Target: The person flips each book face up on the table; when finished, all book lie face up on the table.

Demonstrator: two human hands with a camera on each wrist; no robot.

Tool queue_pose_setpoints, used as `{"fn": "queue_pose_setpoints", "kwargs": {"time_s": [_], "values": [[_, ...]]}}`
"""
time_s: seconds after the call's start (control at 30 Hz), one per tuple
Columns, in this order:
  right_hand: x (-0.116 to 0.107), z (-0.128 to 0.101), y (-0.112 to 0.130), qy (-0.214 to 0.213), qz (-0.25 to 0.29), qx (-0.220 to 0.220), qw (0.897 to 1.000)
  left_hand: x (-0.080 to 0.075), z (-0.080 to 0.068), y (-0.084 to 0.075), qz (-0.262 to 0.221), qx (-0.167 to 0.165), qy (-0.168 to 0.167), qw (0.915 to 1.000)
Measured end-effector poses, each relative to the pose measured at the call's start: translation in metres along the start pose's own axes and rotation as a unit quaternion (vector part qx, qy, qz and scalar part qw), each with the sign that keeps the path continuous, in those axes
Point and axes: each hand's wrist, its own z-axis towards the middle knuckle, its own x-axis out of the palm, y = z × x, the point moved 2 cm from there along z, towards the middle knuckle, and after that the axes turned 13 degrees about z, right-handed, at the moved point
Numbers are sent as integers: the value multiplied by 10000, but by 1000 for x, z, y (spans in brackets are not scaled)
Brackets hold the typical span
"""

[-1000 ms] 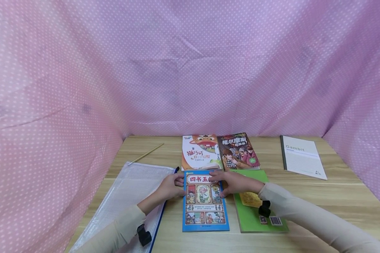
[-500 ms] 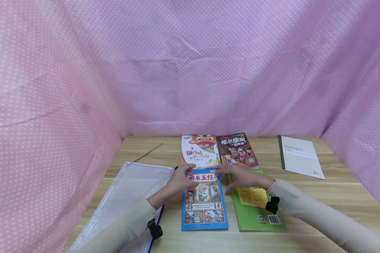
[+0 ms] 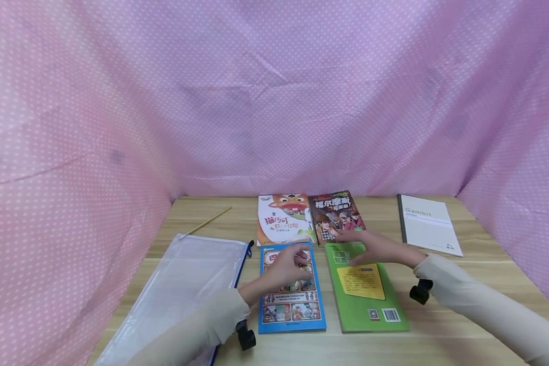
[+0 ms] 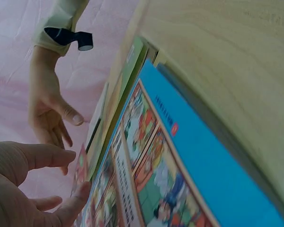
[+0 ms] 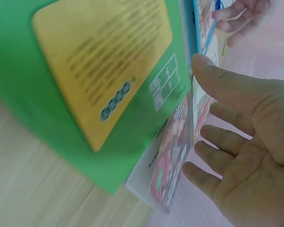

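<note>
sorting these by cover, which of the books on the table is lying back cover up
The green book, nearest the right hand: it shows a barcode and a yellow text panel, while the blue book and the two behind it show illustrated front covers.

1. The white notebook (image 3: 427, 224) at the far right of the tabletop (image 3: 480, 284) bears the word "Gambit" in pale grey along its top edge – the smaller print beneath it is too small to read.
2. The orange-and-white book (image 3: 283, 219) carries large Chinese characters, "猫巧可", with a line of red characters below that cannot be made out.
3. The dark book (image 3: 336, 216) beside it shows the title "福尔摩斯" across its top.
4. The green book (image 3: 366, 290) has a barcode at its lower right corner and blurred print on a yellow panel – neither is legible.
</note>
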Motion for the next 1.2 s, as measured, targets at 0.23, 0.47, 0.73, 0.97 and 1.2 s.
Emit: {"fn": "queue_pose_setpoints", "kwargs": {"time_s": [0.23, 0.47, 0.73, 0.97, 1.2], "values": [[-11, -13, -8, 10, 13, -168, 9999, 22, 4, -9, 54, -87, 233, 9997], [-19, -26, -21, -294, -245, 105, 9992, 40, 5, -15, -7, 60, 127, 9999], [-20, -36, -40, -408, -344, 192, 9984, 50, 4, -14, 11, 117, 167, 9998], [-19, -41, -48, -431, -211, 239, 9986, 58, 6, -9, -72, 218, 174, 9996], [-16, -42, -58, -295, -294, 353, 9985, 64, 8, -5, -147, 284, 172, 9993]]}}
